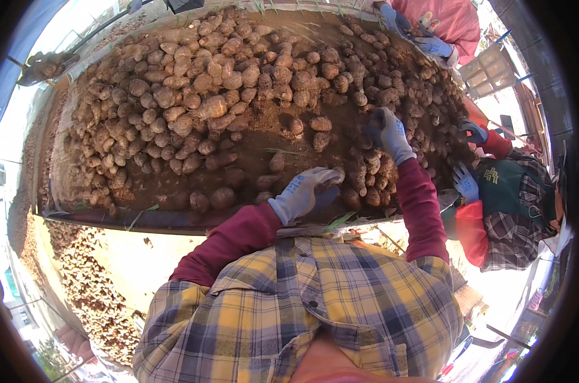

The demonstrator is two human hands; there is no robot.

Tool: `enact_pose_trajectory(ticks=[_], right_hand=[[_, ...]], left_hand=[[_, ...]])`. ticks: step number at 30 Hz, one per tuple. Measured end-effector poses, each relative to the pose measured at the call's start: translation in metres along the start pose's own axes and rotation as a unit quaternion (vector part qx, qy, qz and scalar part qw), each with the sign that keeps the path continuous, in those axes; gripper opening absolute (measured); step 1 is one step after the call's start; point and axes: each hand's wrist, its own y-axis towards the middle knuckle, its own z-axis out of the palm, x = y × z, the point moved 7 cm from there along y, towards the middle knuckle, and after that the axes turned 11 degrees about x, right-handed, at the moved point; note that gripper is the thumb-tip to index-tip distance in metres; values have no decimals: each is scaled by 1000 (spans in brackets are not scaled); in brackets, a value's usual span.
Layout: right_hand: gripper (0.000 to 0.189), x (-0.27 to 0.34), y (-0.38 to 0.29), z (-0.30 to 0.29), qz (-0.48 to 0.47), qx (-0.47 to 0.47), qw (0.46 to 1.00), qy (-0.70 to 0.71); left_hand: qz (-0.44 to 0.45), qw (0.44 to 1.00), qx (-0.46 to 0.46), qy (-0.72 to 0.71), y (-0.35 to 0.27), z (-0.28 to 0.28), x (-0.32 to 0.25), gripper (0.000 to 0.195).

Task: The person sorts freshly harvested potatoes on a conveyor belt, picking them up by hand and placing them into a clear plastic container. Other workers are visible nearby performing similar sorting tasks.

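Brown taro corms (213, 72) lie heaped on a wide, soil-strewn table (256, 134) before me. My left hand (300, 194), in a grey and blue work glove, is at the near edge. Its fingers curl around a small taro corm (338, 175). Farther right, my right hand (391, 133), gloved alike, reaches down into the corms with bent fingers. Its fingertips are in shadow, so whether they grip a corm is unclear. A cluster of corms (373, 174) lies just below that hand. Loose single corms (320, 124) rest on soil between my hands and the heap.
On the right, a co-worker's gloved hands (466, 183) are at the table's end. Another person's gloved hands (433, 45) work at the far right corner. The table's near rim (126, 222) runs in front of my body. Many small pieces (95, 287) cover the ground at lower left.
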Motion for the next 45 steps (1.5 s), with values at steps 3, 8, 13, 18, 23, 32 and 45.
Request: enact_pose_trajectory(ticks=[3, 8, 13, 18, 23, 32, 45], right_hand=[[40, 41, -32, -13, -8, -30, 999, -19], [36, 123, -75, -6, -67, -92, 991, 67], [20, 155, -93, 23, -103, -197, 960, 170], [13, 111, -83, 78, 37, -187, 806, 561], [11, 72, -67, 111, 98, -135, 652, 740], [45, 178, -42, 54, -134, -107, 965, 199], [96, 211, 262, 151, -58, 253, 965, 48]], left_hand=[[-87, 980, -59, -170, -2, -18, 10, 49], [-177, 827, -14, -533, 35, 5, 11, 54], [-98, 794, -102, -592, 59, 19, 18, 40], [-140, 800, -239, -533, 51, 14, 44, 25], [-65, 906, -223, -355, 49, 0, 19, 25], [61, 942, -316, 100, 7, -91, -3, 45], [-209, 879, -427, 41, -90, -274, 64, 64]])
